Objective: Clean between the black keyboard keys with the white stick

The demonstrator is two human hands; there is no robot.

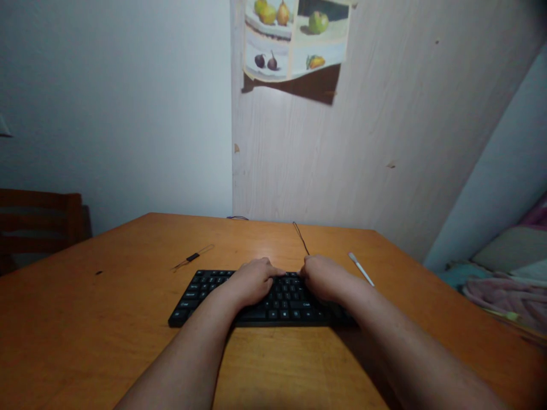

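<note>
A black keyboard [286,314] lies flat on the wooden table, its long side facing me. My left hand [255,279] rests over its middle, the index finger stretched toward the back edge and the other fingers curled or hidden. Just right of it, my right hand [320,276] is closed at the keyboard's back edge, near where a dark cable [301,237] runs off toward the back. Whatever its fingers pinch is too small and hidden to name.
The wooden table [273,364] reaches to the wall. A white brush [362,270] lies right of the keyboard, a small black item with thin wires [192,257] behind its left part. A chair [38,219] stands at left; folded cloth [508,296] is at right.
</note>
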